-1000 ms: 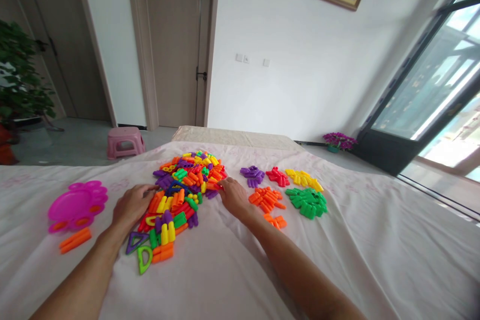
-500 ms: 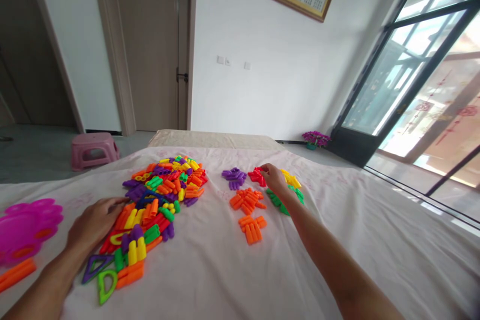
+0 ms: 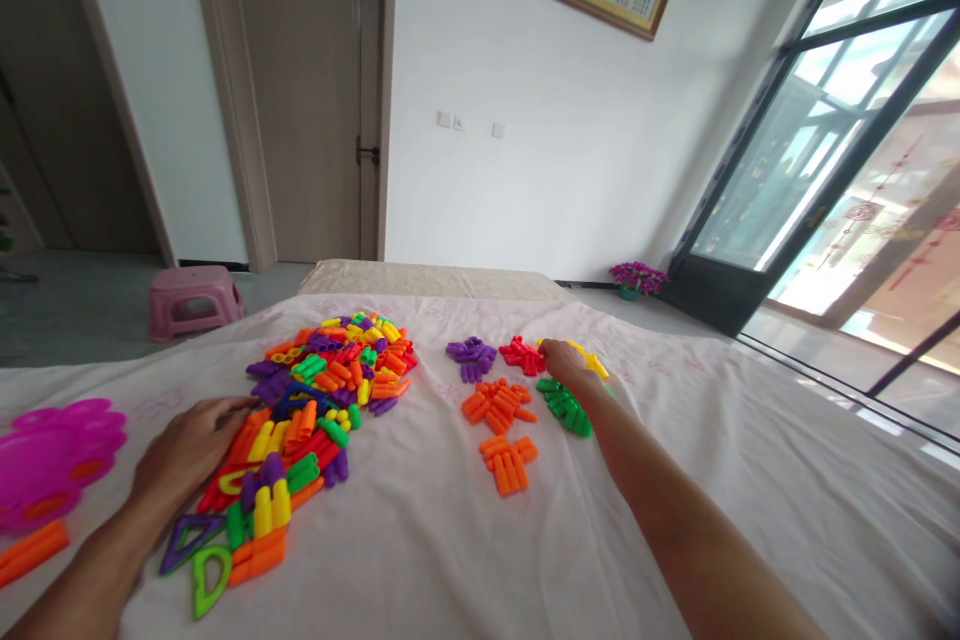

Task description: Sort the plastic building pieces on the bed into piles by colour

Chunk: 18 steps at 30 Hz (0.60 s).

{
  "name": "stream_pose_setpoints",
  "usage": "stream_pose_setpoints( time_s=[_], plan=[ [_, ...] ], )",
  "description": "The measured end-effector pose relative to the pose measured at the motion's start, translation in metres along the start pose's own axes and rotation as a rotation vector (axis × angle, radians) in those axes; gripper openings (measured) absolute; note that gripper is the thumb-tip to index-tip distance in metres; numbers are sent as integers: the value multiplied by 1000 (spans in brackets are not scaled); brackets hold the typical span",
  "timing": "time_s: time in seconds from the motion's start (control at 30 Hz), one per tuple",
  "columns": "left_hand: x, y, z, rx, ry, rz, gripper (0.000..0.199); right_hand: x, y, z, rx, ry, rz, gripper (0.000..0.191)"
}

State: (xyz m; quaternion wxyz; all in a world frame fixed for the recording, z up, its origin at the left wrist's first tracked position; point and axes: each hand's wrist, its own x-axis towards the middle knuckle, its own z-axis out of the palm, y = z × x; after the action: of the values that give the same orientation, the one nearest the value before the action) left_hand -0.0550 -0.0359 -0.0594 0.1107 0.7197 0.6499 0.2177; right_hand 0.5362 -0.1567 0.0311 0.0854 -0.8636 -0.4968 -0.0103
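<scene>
My left hand (image 3: 191,445) lies at the left edge of a big mixed pile of plastic building blocks (image 3: 330,380), fingers stretched loosely against it and apparently holding nothing. My right hand (image 3: 570,362) is lowered between a small heap of red blocks (image 3: 521,356) and a heap of yellow blocks (image 3: 598,366), partly covering the yellow ones. Its fingers are curled together, and whatever lies between them is hidden. Just below it sit green blocks (image 3: 564,407). Purple blocks (image 3: 471,358) and two clusters of orange blocks (image 3: 499,405) lie to its left.
A pink flower-shaped tray (image 3: 67,450) and a loose orange block (image 3: 34,552) are at the far left. A purple triangle (image 3: 187,540) and a green D-shaped piece (image 3: 210,580) lie nearer me. A pale cloth (image 3: 420,540) covers the table. Beyond stands a pink stool (image 3: 195,300).
My right hand has moved slightly right, from the red heap toward the yellow one, uncovering more of the red blocks. My left hand stays by the mixed pile. The view has shifted slightly.
</scene>
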Motion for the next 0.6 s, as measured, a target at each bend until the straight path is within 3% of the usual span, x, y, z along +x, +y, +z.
stream_pose_setpoints(
  time_s=[0.13, 0.43, 0.53, 0.6],
  plan=[
    [-1, 3, -2, -91, -51, -31, 47, -5, 2, 0, 1, 22, 9, 36],
    [-5, 11, -7, -83, -30, -43, 47, -10, 7, -8, 55, 12, 58, 47],
    [-7, 12, -8, -102, -31, -30, 46, -10, -3, -9, 86, 71, 64, 53],
    [-8, 13, -9, -105, -34, -21, 46, -12, -19, -9, 136, 118, -7, 50]
  ],
)
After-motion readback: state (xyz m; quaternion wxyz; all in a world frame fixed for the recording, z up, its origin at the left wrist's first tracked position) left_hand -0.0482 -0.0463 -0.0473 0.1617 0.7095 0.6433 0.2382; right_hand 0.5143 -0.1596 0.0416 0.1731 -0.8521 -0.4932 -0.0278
